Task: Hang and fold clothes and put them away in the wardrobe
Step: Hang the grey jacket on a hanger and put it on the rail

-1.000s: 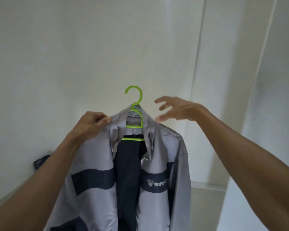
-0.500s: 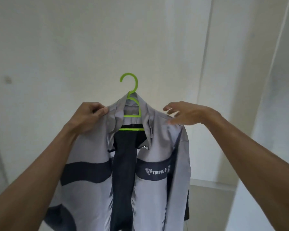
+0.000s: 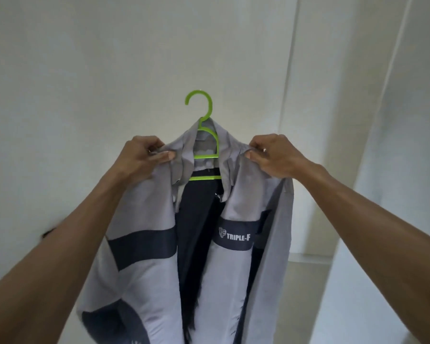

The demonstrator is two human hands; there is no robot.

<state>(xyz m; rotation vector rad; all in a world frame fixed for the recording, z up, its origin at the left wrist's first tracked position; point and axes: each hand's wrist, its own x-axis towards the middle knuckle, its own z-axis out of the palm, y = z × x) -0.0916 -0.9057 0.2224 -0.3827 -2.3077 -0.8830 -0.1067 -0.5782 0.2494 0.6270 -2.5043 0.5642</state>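
A grey jacket (image 3: 149,212) with dark navy bands and a "TRIPLE-F" logo hangs open on a lime green hanger (image 3: 204,135), held up in front of me. My left hand (image 3: 142,157) pinches the jacket's left shoulder beside the collar. My right hand (image 3: 273,155) pinches the right shoulder. The hanger's hook sticks up free above the collar, and its arms are hidden inside the jacket.
A plain white wall (image 3: 85,70) fills the background. White wardrobe panels (image 3: 338,108) with vertical seams stand to the right. A pale floor strip (image 3: 305,264) shows low on the right.
My right hand was open and hovering above the right shoulder; it has come down and now pinches the fabric. The left hand kept its hold. The jacket sits squarer on the hanger.
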